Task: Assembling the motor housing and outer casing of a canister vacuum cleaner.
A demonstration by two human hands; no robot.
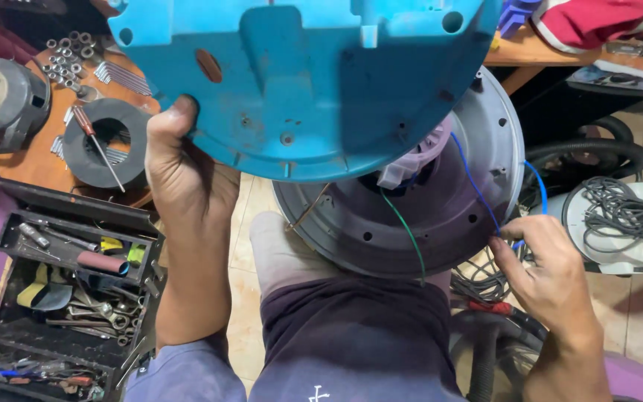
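My left hand (pixel 184 179) grips the lower left rim of a big round blue plastic housing (pixel 306 82), held tilted up in front of me. Behind it a grey round metal plate (pixel 440 216) rests against my knee, with a pale purple motor part (pixel 411 160) at its middle. Blue wires (pixel 478 186) and a green wire (pixel 407 231) run from that part. My right hand (pixel 545 275) pinches the blue wires at the plate's lower right edge.
An open black toolbox (pixel 68 290) with several tools stands on the floor at left. A wooden table (pixel 24 156) above it holds a black ring (pixel 106 141), a screwdriver (pixel 94 141) and several nuts. A white device with coiled cable (pixel 619 216) and black hoses lie at right.
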